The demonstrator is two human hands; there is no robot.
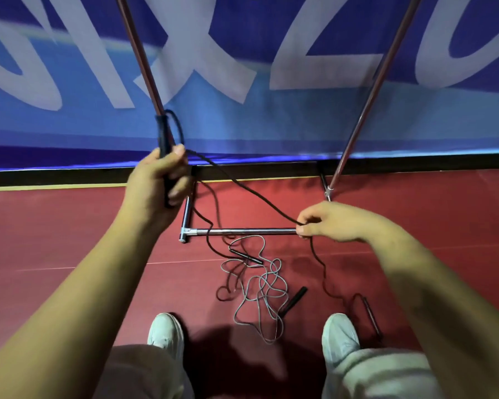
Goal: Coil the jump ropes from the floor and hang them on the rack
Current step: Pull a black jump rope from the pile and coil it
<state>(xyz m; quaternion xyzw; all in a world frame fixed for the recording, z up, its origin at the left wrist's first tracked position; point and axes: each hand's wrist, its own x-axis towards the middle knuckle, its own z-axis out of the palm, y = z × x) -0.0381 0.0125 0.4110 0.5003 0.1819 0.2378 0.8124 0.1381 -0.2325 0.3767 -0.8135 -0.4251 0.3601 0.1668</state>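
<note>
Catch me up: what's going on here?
A person stands at the base of the rack, working on a black jump rope. The left hand grips one handle upright, and the right hand pinches the cord further along. The rest of the cord trails to the floor, ending at the other handle beside the right shoe. A grey rope lies tangled on the floor, untouched.
</note>
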